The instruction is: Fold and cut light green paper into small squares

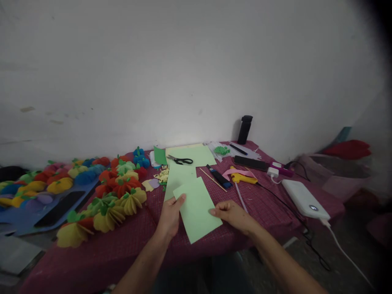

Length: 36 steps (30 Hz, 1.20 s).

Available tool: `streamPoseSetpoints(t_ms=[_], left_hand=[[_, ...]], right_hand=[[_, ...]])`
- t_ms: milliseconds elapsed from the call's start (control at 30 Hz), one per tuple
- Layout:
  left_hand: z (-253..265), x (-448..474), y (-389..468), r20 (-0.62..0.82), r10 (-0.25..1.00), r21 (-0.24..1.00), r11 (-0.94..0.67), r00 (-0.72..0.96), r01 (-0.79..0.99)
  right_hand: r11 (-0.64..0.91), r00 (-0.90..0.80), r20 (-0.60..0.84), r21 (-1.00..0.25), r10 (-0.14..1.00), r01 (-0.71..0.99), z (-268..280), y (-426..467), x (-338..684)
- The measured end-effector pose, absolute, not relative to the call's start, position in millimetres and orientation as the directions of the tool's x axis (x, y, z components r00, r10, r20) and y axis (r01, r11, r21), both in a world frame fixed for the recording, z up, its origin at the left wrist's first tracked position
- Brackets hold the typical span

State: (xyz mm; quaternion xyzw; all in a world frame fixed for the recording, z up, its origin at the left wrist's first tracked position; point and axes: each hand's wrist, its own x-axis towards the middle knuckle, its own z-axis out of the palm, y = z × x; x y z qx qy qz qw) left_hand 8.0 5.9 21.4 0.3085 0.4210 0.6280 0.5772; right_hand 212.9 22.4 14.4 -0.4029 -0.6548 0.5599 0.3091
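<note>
Between my hands a pale green sheet [198,210] is held tilted above the front of the table. My left hand [170,214] pinches its left edge, thumb on top. On the lower right edge, my right hand [234,214] grips it between thumb and fingers. Under and behind it lies another pale green sheet [180,176], flat on the table. Black-handled scissors [180,159] rest farther back on a larger light green sheet [200,155].
Colourful pumpkin-like crafts [122,183] crowd the left side. Right of the sheets are a wooden stick [213,179], a yellow glue gun [243,178] with its cord, and a white power bank [305,200]. A black bottle [245,130] stands by the wall.
</note>
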Motion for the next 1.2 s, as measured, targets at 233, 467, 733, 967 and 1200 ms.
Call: streamPoseSetpoints(t_ms=[233, 467, 733, 967, 1200], left_hand=[[24.8, 4.5, 6.8, -0.109, 0.979, 0.888, 0.018, -0.172, -0.459], [24.5, 1.9, 7.6, -0.113, 0.969, 0.914, 0.015, -0.218, -0.405], [21.9, 20.2, -3.8, -0.097, 0.994, 0.934, 0.076, -0.043, -0.349], [20.4, 30.3, -13.6, -0.096, 0.994, 0.958, 0.105, 0.048, -0.268], [19.6, 30.8, -15.0, -0.101, 0.992, 0.954, 0.119, 0.08, -0.275]], right_hand=[[-0.006, -0.534, -0.084, -0.989, 0.841, 0.146, 17.3, 17.7, 216.5], [0.021, -0.6, -0.105, -0.98, 0.793, 0.2, 13.0, 18.7, 223.8], [0.011, -0.444, -0.017, -0.998, 0.896, 0.06, 36.7, 31.3, 213.0], [-0.129, -0.395, -0.076, -0.986, 0.915, -0.107, 37.8, 32.8, 196.4], [-0.154, -0.379, -0.106, -0.983, 0.919, -0.098, 34.4, 33.6, 200.7]])
